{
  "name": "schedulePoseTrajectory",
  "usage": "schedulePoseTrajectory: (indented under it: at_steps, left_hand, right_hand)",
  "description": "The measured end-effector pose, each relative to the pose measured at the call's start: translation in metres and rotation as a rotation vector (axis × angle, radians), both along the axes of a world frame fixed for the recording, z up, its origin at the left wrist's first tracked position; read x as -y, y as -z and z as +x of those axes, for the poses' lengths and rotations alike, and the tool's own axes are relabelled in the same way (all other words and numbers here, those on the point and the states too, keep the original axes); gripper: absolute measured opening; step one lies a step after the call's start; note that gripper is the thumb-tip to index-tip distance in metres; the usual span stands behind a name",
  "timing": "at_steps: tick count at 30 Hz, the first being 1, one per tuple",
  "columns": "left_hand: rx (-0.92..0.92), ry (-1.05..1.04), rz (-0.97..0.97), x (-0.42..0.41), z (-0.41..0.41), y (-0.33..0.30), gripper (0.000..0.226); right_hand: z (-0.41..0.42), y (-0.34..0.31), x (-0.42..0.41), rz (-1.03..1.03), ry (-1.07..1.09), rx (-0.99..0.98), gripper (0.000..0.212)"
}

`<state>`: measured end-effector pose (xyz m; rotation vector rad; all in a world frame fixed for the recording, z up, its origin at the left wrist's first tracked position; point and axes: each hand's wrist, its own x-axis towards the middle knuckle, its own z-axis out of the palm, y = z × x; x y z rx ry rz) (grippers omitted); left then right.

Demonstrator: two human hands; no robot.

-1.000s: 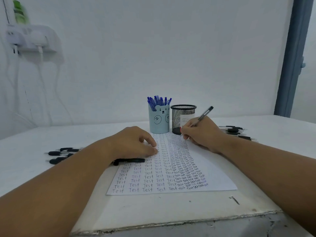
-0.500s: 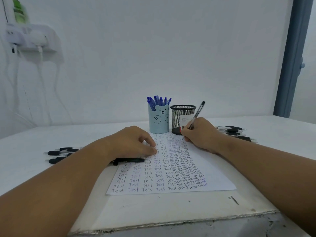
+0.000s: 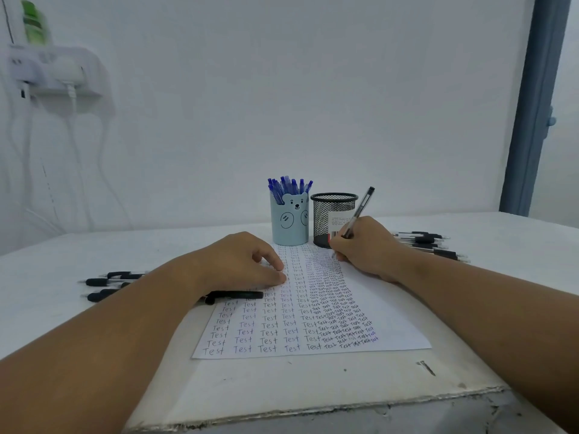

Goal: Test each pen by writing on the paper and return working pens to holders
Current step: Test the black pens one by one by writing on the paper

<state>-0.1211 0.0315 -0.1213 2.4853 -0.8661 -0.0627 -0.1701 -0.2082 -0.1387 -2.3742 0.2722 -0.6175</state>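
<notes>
While right hand [image 3: 366, 245] grips pen [image 3: 360, 211], left hand [image 3: 247, 261] flat on paper [image 3: 391, 324], white table [image 3: 282, 386], bare wall [image 3: 282, 89].

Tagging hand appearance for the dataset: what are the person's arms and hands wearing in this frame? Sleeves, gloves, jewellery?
Nothing visible. Both forearms are bare as far as the frame edges, with no sleeves in view. The left hand and right hand have no gloves, rings, watch or wristbands showing. Nails are too small to judge.

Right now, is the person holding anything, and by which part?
The right hand grips a black pen by its lower barrel near the tip, on the paper. The left hand holds nothing; its fingers rest on the paper.
</notes>
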Motion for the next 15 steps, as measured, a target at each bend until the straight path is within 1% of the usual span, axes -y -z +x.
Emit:
schedulePoseTrajectory:
  at_steps: [9,15]
  left_hand:
    - [-0.001,0.001,0.01,0.001,0.0005,-0.0003,0.016]
    - [-0.006,-0.002,0.012,0.0005,-0.0004,-0.0003,0.017]
  right_hand:
    - [0.0008,-0.0002,0.0008,-0.018,0.032,0.017,0.033]
    - [0.0034,0.0005,0.0027,-0.038,0.012,0.017,0.034]
